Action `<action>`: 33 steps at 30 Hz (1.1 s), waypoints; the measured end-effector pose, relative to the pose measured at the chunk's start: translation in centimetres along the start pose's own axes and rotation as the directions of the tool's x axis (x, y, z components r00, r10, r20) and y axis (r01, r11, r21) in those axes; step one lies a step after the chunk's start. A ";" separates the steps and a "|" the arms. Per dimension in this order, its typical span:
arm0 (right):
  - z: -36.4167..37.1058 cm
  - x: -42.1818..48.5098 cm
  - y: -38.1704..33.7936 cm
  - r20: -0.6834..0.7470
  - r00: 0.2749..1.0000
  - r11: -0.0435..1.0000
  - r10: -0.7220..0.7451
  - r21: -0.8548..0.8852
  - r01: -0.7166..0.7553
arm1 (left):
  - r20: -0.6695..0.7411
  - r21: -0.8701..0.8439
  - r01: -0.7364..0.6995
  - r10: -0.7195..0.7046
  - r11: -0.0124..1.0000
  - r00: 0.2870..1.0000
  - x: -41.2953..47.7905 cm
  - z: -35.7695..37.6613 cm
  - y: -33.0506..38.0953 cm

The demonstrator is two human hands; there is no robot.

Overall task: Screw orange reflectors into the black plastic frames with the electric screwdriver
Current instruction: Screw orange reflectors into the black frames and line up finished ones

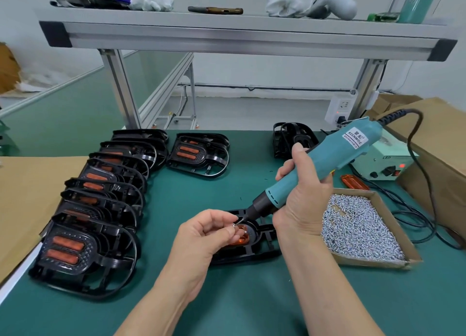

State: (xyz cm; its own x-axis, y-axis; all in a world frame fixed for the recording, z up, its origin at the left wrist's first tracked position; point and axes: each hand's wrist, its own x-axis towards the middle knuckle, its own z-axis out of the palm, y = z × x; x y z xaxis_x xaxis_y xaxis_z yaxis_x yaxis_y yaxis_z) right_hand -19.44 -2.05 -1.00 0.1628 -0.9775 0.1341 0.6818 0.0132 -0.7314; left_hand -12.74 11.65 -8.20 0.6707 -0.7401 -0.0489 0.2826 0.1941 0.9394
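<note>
A black plastic frame lies on the green mat in front of me with an orange reflector seated in it, partly hidden by my fingers. My left hand pinches a small silver screw just above the reflector. My right hand grips the teal electric screwdriver, tilted down to the left, its bit tip meeting the screw.
A row of several frames fitted with reflectors overlaps along the left; one more lies behind. A cardboard tray of screws sits right of my hand, with loose orange reflectors, a power box and cables beyond. Bare frames stand at the back.
</note>
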 end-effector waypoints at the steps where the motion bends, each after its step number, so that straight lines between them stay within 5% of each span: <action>1: 0.0 -0.1 0.0 -0.002 1.000 1.000 0.000 -0.002 0.000 | -0.003 0.003 -0.001 0.001 1.000 1.000 0.0 0.0 0.0; 8: 0.2 -0.5 0.3 -0.015 0.998 0.998 -0.053 -0.043 0.052 | -0.066 0.176 -0.169 0.182 0.970 0.981 -0.7 0.5 -0.3; 18: 0.4 0.0 2.0 -0.133 0.990 0.995 0.043 -0.082 -0.054 | -0.050 0.648 -0.432 0.601 0.627 0.797 -1.3 0.3 -1.5; 23: 1.4 0.2 2.6 -0.069 0.998 0.995 0.016 -0.097 -0.022 | -0.029 0.712 -0.309 0.466 0.631 0.884 -1.3 -1.7 -1.2; 28: 2.4 -0.1 3.5 0.106 0.994 0.987 -0.031 -0.156 0.047 | 0.043 0.867 -0.076 0.077 0.493 0.996 -0.9 -4.4 -1.8; 33: 2.9 -1.4 5.0 0.271 0.960 0.949 -0.067 -0.280 0.145 | 0.112 0.891 -0.126 0.059 0.436 0.992 0.4 -4.3 -2.2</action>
State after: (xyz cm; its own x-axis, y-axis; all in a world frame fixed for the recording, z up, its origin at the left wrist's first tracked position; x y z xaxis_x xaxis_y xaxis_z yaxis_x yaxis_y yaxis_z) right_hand -14.18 -0.03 -2.84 0.3037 -0.8825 0.3590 0.4707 -0.1886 -0.8619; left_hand -10.21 13.71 -11.70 0.6057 -0.7944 0.0451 -0.5724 -0.3956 0.7182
